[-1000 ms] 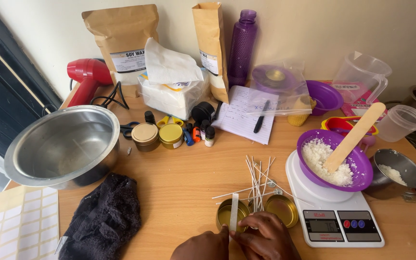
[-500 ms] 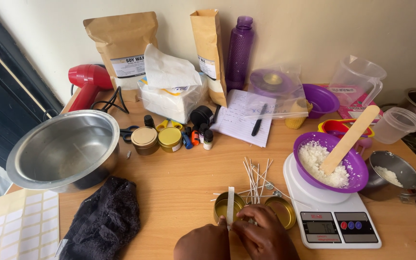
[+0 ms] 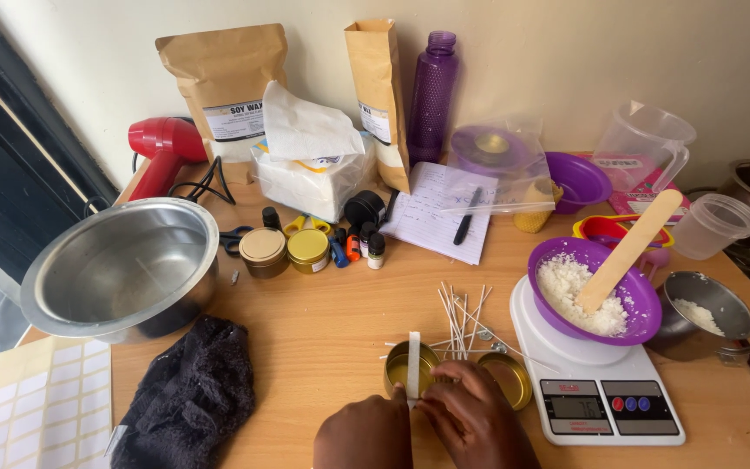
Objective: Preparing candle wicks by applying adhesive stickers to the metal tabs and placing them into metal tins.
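Here, in the head view, a flat pale strip [image 3: 413, 366] is seen laid across the open gold tin [image 3: 408, 373], which serves as the landmark. The strip's long axis runs almost straight away from the person, its far end reaching beyond the tin's far rim and its near end pinched between the two hands at the tin's near rim. The left hand [image 3: 365, 434] is closed, its fingertips on the strip's near end, just short of the tin. The right hand [image 3: 472, 419] is curled in from the tin's right side, fingers narrowed on the same end and on something small that cannot be made out; it lies slightly nearer the tin's middle. A second gold tin [image 3: 507, 379] sits just right of the landmark, white wicks [image 3: 460, 323] are fanned beyond it, and the scale [image 3: 601, 401] stands farther right on the surface [image 3: 323, 321].

Compared with the earlier frames, the hands are hardly shifted; only the viewpoint is slightly changed, and the strip is kept across the tin.
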